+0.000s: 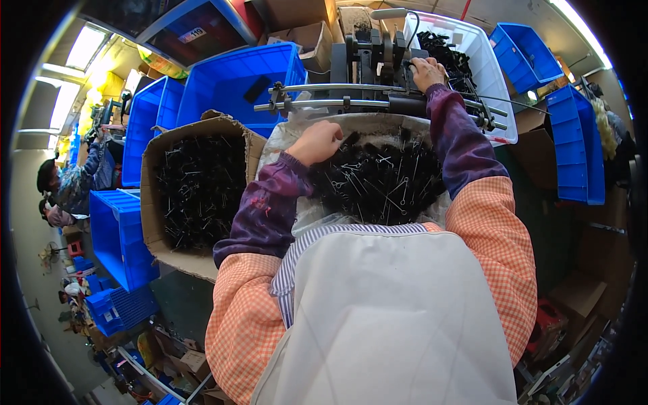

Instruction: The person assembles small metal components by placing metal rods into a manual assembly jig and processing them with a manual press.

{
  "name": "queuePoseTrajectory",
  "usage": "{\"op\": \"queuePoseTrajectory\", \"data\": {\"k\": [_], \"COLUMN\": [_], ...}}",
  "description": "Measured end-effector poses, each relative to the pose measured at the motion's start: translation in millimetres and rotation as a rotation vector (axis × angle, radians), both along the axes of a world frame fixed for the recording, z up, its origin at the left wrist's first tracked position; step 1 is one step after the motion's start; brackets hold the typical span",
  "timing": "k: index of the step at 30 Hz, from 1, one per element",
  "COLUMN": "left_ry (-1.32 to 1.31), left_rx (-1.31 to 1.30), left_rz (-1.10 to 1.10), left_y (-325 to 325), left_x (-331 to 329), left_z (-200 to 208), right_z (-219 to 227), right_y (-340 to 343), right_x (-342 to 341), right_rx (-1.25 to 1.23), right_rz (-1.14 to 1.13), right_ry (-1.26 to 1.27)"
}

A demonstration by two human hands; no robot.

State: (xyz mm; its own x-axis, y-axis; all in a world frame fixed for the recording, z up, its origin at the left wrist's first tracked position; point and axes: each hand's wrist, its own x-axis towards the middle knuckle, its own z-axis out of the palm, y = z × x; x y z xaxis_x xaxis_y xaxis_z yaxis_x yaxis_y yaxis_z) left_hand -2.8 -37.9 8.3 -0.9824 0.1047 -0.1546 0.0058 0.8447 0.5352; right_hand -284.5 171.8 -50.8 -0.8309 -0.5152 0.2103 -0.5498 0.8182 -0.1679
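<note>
A heap of black, bristly pieces with thin looped wire ends [378,179] lies before me on a pale plastic sheet [278,145]. My left hand [316,142] is over the heap's far left edge, its fingers curled closed. Whether a piece is between those fingertips is hidden. Beyond the heap stands a dark metal machine [341,64] with two horizontal steel rods [317,103] along its front. My right hand [427,73] reaches to the machine's right side, fingers bent down and closed against it. What they grip there is hidden.
At left stands a cardboard box [254,152] of similar wire-ended black pieces. Behind it are blue plastic bins [246,64]. A white bin [496,74] holding black pieces is right of the machine. More blue bins [576,145] line the right. Another person [74,185] is far left.
</note>
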Motion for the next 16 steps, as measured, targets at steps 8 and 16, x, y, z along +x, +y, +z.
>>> {"op": "queuePoseTrajectory", "data": {"k": [8, 16], "left_ry": [0.121, 0.278], "left_rx": [0.07, 0.16], "left_rz": [-0.013, 0.145], "left_y": [6, 7], "left_x": [-1, 0], "left_z": [-8, 5], "right_z": [14, 15], "right_y": [13, 15], "right_x": [5, 22], "right_rx": [0.075, 0.111], "right_rz": [-0.168, -0.213], "right_ry": [0.044, 0.007]}}
